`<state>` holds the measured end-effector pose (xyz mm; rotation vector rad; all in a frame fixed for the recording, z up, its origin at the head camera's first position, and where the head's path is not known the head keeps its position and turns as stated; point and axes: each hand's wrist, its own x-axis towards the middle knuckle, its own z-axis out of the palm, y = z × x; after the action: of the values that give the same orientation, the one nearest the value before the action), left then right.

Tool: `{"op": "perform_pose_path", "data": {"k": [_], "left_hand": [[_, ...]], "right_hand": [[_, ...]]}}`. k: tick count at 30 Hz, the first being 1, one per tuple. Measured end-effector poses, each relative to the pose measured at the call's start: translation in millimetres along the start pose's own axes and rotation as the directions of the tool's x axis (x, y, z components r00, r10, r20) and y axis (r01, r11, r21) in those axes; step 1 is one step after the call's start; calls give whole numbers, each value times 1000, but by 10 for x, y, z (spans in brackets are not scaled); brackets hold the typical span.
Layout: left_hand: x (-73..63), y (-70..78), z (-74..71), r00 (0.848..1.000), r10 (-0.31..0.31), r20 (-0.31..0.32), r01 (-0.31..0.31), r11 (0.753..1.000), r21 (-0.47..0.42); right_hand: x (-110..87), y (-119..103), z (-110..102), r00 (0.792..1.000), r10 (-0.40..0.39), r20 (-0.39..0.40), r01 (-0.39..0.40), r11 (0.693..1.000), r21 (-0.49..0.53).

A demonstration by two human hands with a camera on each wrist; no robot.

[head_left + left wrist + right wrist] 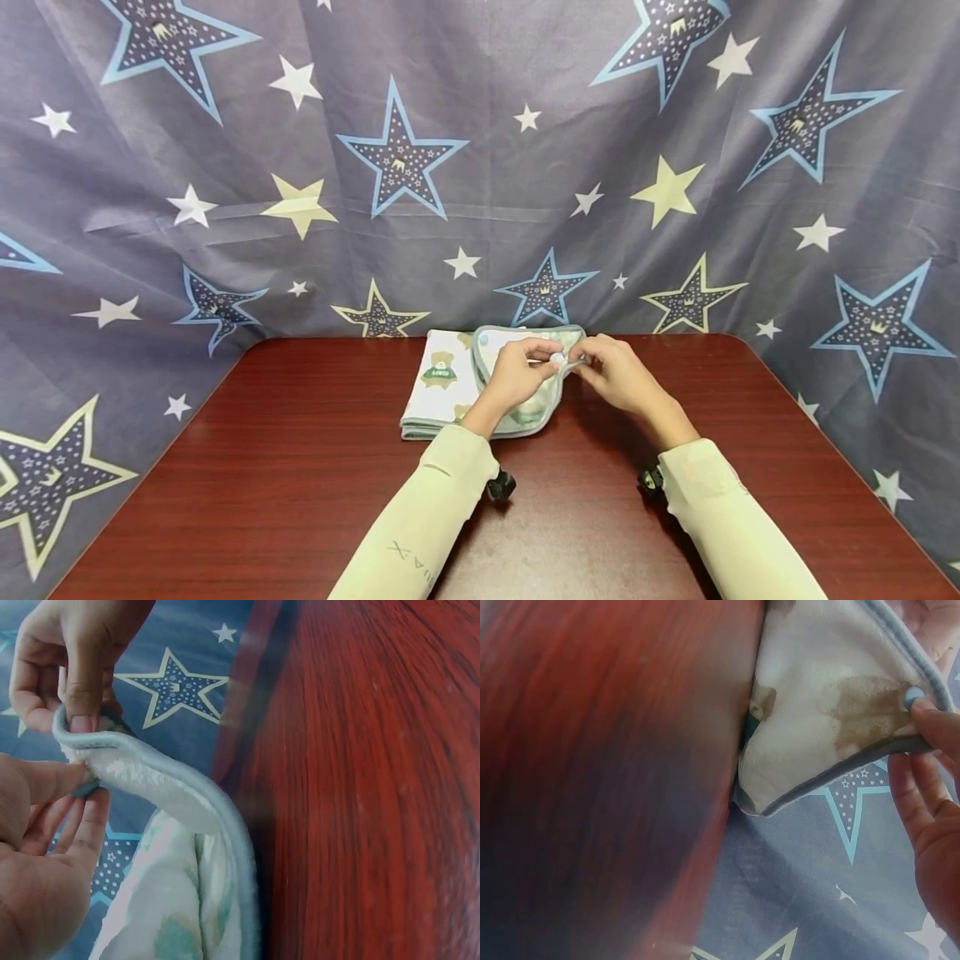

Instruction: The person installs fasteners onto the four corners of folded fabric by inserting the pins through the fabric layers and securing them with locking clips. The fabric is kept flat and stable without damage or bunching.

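A white bib (534, 414) with grey-blue edging and round blue snaps lies toward the table's far side, its upper right corner raised. My left hand (517, 371) pinches that corner near a pale blue snap (557, 357). Close by on the right, my right hand (617, 373) pinches the edging between thumb and fingers. The right wrist view shows my right thumb against a blue snap (913, 697). Beneath and left of the bib is folded bear-print cloth (420, 400) with the same edging; I cannot tell whether the two are one piece.
The dark red wooden table (300, 500) reaches back to a grey-blue curtain (480, 208) printed with stars, hanging right behind its far edge. Each wrist carries a small black camera (501, 485) below a pale sleeve (420, 517).
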<state>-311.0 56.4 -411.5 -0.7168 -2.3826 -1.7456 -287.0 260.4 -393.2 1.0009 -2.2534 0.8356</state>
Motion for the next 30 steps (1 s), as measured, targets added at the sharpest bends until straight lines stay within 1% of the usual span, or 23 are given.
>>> {"op": "perform_pose_path", "data": {"k": [7, 12, 16, 19, 23, 27, 30], "left_hand": [[-32, 11, 12, 1000, -24, -12, 24, 1000, 5], [-45, 29, 41, 1000, -17, -23, 16, 1000, -14], [-79, 54, 35, 999, -26, -27, 25, 999, -30], [-122, 72, -2, 999, -37, 10, 37, 999, 13], [-200, 94, -70, 994, -40, 99, 28, 992, 124], [-261, 102, -86, 979, -48, 197, 6, 978, 209], [-294, 109, -79, 970, -47, 237, -23, 958, 287]], "right_hand": [[6, -2, -25, 1000, -2, -5, 2, 1000, -16], [15, 7, -58, 1000, -2, 9, 3, 1000, -19], [14, 24, -97, 1000, 12, -7, -12, 1000, -26], [9, 34, -132, 999, 34, -19, -35, 999, -32], [4, 31, -170, 999, 53, -5, -53, 998, -33], [-10, 19, -200, 997, 79, 5, -78, 996, -38], [-10, 11, -213, 995, 95, 14, -95, 995, -38]]}}
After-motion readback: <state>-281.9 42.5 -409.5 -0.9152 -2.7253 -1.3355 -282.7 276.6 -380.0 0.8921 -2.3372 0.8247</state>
